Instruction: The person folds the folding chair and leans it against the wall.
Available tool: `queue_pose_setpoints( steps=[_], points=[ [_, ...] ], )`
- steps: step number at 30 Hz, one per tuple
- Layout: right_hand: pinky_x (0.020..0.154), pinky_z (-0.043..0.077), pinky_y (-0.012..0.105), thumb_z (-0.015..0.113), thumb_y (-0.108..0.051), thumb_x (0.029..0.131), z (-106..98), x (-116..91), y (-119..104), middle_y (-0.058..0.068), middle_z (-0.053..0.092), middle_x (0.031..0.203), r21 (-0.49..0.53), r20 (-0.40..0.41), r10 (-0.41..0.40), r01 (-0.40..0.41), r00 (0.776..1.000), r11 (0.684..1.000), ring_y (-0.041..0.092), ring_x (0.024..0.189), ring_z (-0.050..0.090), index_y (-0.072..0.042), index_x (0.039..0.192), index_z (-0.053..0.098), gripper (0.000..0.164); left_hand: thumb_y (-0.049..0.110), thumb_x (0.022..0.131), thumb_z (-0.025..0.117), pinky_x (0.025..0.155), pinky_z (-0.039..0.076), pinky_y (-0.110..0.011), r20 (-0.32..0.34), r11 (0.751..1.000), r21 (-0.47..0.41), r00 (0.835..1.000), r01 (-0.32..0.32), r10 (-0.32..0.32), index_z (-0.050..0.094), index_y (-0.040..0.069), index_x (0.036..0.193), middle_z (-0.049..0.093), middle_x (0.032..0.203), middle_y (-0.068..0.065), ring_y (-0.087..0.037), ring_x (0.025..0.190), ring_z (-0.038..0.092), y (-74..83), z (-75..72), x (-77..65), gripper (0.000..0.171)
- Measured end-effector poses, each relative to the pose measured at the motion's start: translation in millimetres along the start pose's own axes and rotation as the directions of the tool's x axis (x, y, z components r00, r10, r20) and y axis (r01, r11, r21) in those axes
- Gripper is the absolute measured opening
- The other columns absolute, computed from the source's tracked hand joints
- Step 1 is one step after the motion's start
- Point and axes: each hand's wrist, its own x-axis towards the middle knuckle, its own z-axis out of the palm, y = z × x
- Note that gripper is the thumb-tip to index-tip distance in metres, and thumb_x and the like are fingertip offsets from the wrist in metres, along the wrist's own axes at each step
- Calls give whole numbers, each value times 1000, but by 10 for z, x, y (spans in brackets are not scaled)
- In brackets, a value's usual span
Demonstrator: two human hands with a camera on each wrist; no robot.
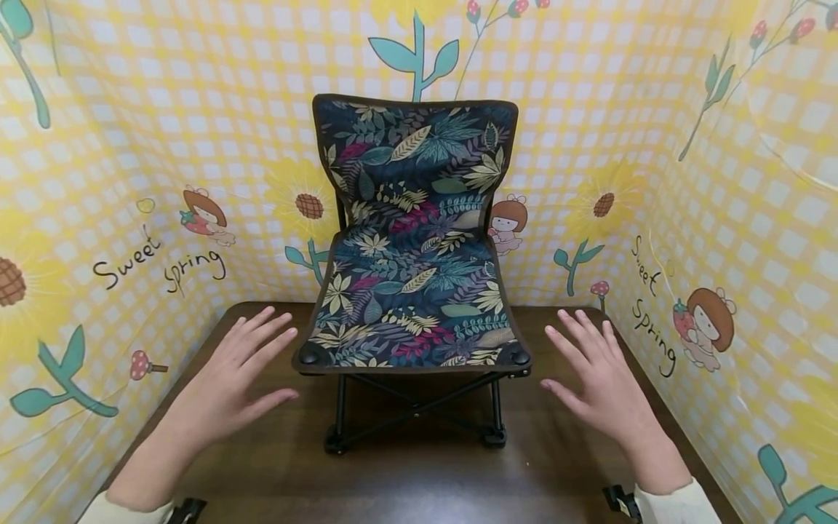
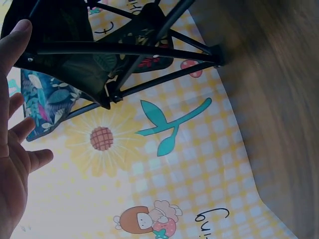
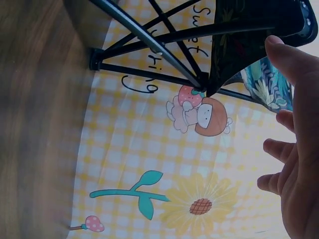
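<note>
A folding camping chair (image 1: pixel 412 291) stands unfolded on the dark wooden table, facing me. Its fabric seat and back carry a leaf print, and its black legs (image 1: pixel 419 409) cross beneath the seat. My left hand (image 1: pixel 238 371) is beside the seat's left front corner, fingers spread and holding nothing. On the other side, my right hand (image 1: pixel 592 375) is held the same way near the right front corner. Both wrist views show the chair's frame from the side, with the left thumb (image 2: pixel 15 42) and right thumb (image 3: pixel 289 57) overlapping the seat's edge there.
Cloth walls (image 1: pixel 262 131) with yellow checks, sunflowers and cartoon figures enclose the table (image 1: pixel 419 484) at the back and both sides. The chair's back rises close before the rear wall. Black straps sit at both wrists.
</note>
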Motion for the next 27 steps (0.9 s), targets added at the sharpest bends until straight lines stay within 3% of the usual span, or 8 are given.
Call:
queue_pose_setpoints(
  steps=[7,16,23,27],
  points=[
    [125,14,62,49,-64,101,-11,88,-71,17,44,158,32,-61,-68,70,996,997,38,152,32,-12,152,51,72,54,99,61,128,14,-52,-21,999,-35,999,-41,41,60,-1,140,52,149,-23,-43,147,38,81,14,72,69],
    [125,15,61,50,-59,102,-18,168,-167,18,46,157,70,-72,-134,140,988,988,40,150,35,-12,150,54,67,48,101,60,128,14,-49,-19,995,-62,997,-75,74,61,-2,138,54,148,-23,-42,145,40,168,80,150,62],
    [126,15,58,52,-49,105,9,241,-220,22,49,153,106,-105,-204,215,973,971,41,148,38,-7,145,57,58,48,100,61,128,17,-48,-61,994,-60,994,-97,93,60,-4,137,56,145,-25,-41,144,43,214,33,190,64],
    [127,16,56,53,-46,106,15,268,-250,24,51,150,113,-122,-227,241,966,964,41,147,39,-5,143,59,56,46,102,60,128,17,-49,-52,992,-68,993,-105,102,61,-3,137,55,145,-26,-42,144,43,219,31,210,60]
  ],
)
